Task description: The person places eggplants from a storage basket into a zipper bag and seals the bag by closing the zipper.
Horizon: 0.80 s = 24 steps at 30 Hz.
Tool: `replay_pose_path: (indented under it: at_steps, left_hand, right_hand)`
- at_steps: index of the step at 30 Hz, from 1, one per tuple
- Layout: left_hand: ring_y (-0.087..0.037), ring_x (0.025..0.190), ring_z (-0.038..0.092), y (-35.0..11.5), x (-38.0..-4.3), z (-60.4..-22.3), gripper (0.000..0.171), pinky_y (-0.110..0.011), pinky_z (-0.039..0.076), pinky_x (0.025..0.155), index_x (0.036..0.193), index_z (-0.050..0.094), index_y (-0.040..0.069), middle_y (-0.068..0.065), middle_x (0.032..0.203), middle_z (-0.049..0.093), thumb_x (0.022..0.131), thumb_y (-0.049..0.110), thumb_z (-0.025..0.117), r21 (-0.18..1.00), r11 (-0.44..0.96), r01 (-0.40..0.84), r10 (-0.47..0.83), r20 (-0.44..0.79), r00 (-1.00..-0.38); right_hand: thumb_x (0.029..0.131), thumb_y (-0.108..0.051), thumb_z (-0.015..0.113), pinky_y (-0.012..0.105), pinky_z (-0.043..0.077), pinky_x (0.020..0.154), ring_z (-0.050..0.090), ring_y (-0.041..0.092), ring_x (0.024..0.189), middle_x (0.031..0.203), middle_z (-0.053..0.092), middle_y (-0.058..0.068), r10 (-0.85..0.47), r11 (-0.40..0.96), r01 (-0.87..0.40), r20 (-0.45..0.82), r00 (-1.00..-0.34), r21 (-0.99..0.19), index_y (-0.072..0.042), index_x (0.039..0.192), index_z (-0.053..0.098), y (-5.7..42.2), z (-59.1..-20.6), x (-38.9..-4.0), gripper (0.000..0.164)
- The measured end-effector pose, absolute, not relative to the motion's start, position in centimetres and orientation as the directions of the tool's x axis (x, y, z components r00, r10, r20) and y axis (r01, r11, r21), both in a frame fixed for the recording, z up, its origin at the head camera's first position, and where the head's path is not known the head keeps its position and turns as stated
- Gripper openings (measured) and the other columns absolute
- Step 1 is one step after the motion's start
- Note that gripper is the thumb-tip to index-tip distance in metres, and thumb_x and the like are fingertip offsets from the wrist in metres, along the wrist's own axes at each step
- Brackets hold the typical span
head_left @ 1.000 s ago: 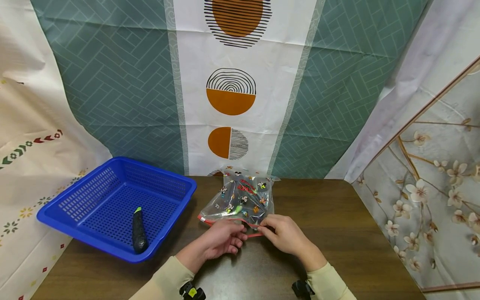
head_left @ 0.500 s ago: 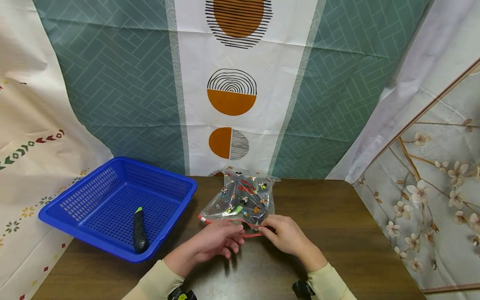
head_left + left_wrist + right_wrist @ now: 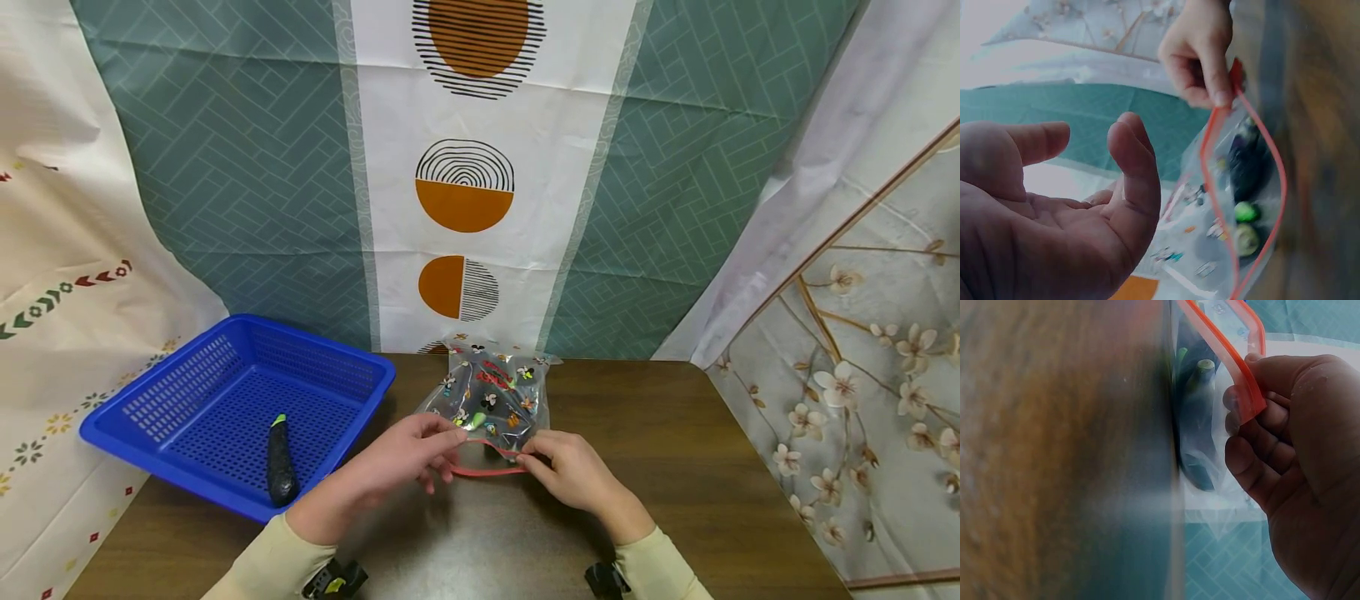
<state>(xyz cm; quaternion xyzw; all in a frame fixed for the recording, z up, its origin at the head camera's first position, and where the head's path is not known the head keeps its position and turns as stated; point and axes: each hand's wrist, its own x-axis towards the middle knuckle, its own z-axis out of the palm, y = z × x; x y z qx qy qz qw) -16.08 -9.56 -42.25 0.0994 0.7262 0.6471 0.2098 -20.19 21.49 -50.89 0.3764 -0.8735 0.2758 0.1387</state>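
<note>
A clear zip bag (image 3: 498, 402) with cartoon prints and a red zip edge lies on the table, its mouth facing me and gaping. My right hand (image 3: 570, 471) pinches the right end of the red edge (image 3: 1235, 375) between thumb and fingers. My left hand (image 3: 408, 454) hovers at the left part of the mouth, overlapping the bag in the head view. In the left wrist view its thumb and fingers (image 3: 1138, 181) are apart, with nothing between them. Inside the bag lie several long dark vegetables (image 3: 1197, 419) with light green stem ends, partly hidden by prints and reflections.
A blue perforated basket (image 3: 352, 433) stands to the left, close to my left forearm. It holds one long dark vegetable (image 3: 281, 467) with a green tip. Behind the brown wooden table (image 3: 660, 483) hangs a patterned cloth (image 3: 300, 167); a floral cloth (image 3: 862, 417) is at the right.
My left hand has moved left along the bag's mouth, away from the right hand, and now covers the bag's left corner. The right hand keeps its pinch in the same place.
</note>
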Motion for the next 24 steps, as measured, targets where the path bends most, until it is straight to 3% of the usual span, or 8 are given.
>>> replay_pose_path:
  at_steps: [11,24]
  left_hand:
    - [-0.026,0.083,0.071,-12.1,-15.6,-39.2,0.052,-0.041,0.060,0.066,0.141,0.060,-0.002,-0.010,0.099,0.069,0.110,0.037,0.072,0.916,0.401,0.018,0.249,-0.090,-0.964]
    - [-0.021,0.074,0.064,-16.2,-17.2,-37.2,0.071,-0.038,0.054,0.067,0.154,0.048,-0.011,-0.010,0.092,0.067,0.112,0.044,0.067,0.785,0.614,0.078,0.165,-0.031,-0.986]
  right_hand:
    - [0.101,-0.016,0.085,0.023,0.053,0.067,0.055,-0.002,0.074,0.088,0.066,-0.017,-0.580,0.571,-0.730,0.444,-0.683,-0.376,-0.023,0.096,0.077,21.5,-50.9,-20.1,0.012]
    - [0.101,-0.016,0.085,0.023,0.054,0.067,0.056,-0.002,0.075,0.088,0.067,-0.017,-0.583,0.562,-0.734,0.447,-0.678,-0.381,-0.023,0.096,0.077,21.5,-50.9,-20.2,0.012]
